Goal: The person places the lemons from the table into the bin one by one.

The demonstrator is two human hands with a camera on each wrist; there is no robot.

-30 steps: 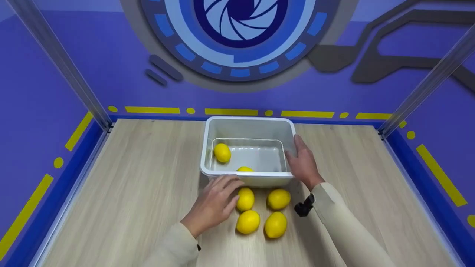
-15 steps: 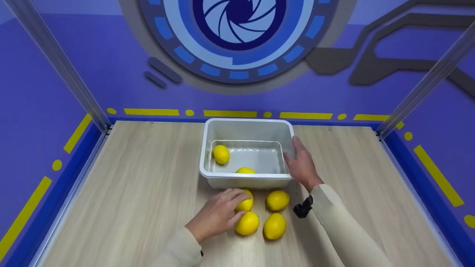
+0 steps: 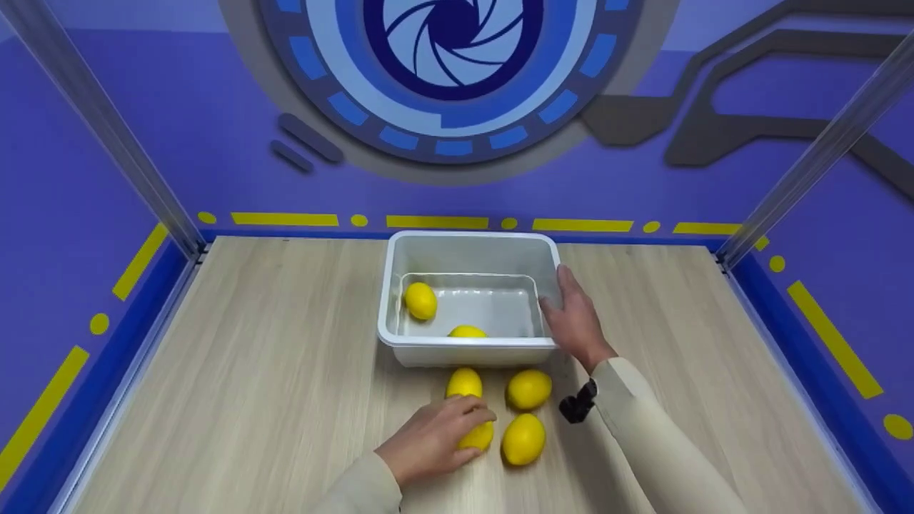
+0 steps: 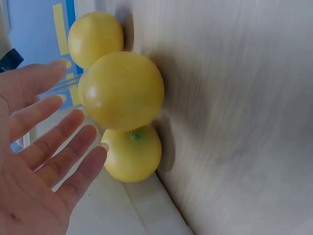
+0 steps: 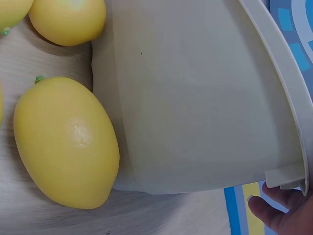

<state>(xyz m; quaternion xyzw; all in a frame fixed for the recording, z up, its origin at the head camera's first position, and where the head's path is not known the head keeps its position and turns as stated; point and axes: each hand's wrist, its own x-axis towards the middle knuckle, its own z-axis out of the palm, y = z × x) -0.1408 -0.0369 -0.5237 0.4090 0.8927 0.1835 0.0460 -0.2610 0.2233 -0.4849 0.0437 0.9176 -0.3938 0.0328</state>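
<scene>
Left grip (image 3: 437,437): fingers apart, slightly bent; right grip (image 3: 577,321): farther forward, thumb apart from fingers.

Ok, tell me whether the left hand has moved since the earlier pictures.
Yes: in the head view, the left hand moved down-right, away from the white bin.

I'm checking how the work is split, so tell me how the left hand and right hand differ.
The left hand is over a lemon on the table; the right hand is farther forward, at the right side of the bin. The left hand's fingers are spread and fairly straight, any contact unclear; the right hand grips the bin's edge. Both are bare and come out of pale sleeves.
</scene>
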